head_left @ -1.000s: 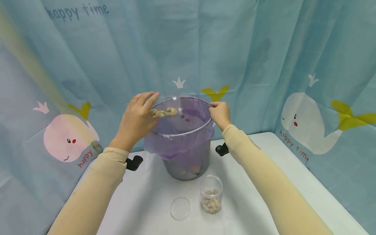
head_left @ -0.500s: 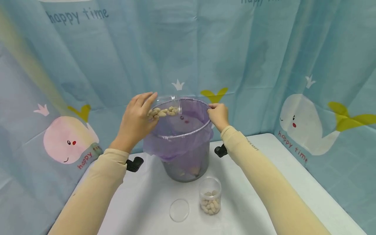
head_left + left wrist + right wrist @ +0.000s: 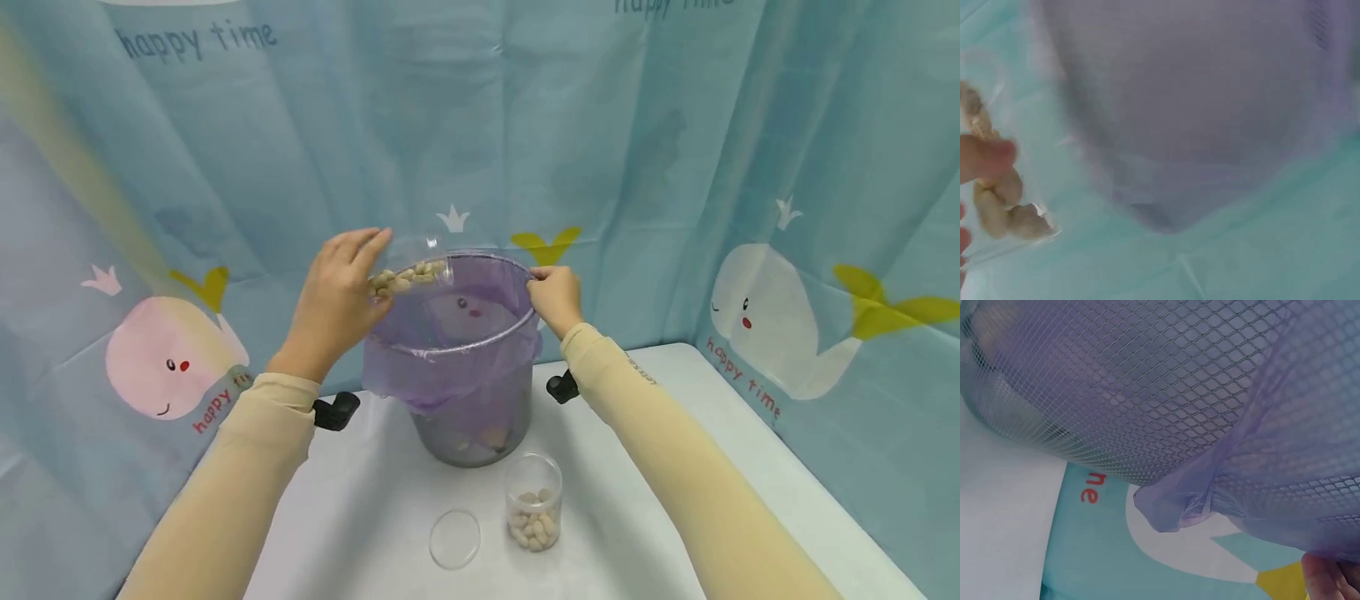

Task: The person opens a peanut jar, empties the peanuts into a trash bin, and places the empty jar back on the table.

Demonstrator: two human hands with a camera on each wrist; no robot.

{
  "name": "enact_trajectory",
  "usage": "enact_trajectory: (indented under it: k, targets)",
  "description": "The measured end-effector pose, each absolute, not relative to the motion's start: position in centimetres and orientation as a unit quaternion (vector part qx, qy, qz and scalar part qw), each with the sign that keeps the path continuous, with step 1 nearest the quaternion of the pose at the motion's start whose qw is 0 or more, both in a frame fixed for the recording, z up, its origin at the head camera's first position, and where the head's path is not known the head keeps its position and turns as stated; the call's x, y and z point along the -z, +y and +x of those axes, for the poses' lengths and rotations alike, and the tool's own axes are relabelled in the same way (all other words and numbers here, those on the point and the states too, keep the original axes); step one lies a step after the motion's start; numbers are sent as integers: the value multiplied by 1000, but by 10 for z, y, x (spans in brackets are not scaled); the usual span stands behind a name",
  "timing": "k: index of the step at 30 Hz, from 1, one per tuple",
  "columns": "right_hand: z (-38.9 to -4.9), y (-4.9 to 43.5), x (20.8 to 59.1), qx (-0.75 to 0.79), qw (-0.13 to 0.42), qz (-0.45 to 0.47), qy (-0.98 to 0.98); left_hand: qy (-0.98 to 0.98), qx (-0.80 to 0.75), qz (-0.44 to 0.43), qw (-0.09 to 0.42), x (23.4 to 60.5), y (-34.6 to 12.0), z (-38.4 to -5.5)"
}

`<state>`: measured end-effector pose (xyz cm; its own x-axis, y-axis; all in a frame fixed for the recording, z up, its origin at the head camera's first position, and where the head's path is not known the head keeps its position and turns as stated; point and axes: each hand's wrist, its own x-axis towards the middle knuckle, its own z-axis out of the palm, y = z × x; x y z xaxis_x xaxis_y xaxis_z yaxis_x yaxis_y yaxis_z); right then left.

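Observation:
My left hand grips a clear plastic jar tipped on its side, its mouth facing right over the left rim of a mesh wastebasket. Unshelled peanuts lie along the jar's lower side; several show close up beside the thumb in the left wrist view. A purple bin liner lines the basket and folds down over its rim. At the far right of that rim, my right hand pinches the edge with the liner. In the right wrist view, its fingers show below the liner.
A second clear jar, upright and partly filled with peanuts, stands on the white table in front of the basket. Left of it lies a clear round lid. A blue curtain with whale prints hangs behind and on both sides.
My left hand and its jar have shifted slightly left, drawing the jar's mouth back toward the basket's left rim. The right hand keeps its hold on the rim.

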<state>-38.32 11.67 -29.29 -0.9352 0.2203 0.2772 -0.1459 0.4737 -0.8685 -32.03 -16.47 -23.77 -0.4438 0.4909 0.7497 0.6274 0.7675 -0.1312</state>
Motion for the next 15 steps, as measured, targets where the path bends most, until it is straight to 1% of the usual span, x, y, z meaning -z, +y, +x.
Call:
enact_trajectory:
  k: [5, 7, 9, 13, 15]
  targets:
    - [-383, 114, 293, -506, 174, -24, -844, -862, 51, -352, 361, 251, -163, -323]
    - [-383, 113, 293, -506, 175, -23, -845, -866, 51, -349, 353, 254, -162, -322]
    - [-383, 113, 293, -507, 177, -18, -843, -864, 57, -348, 360, 253, -161, -321]
    - [-384, 114, 292, -511, 182, -17, -840, -851, 76, -341, 391, 246, -159, -319]
    - [-384, 116, 292, -510, 182, -18, -841, -848, 73, -344, 395, 245, -159, -320]
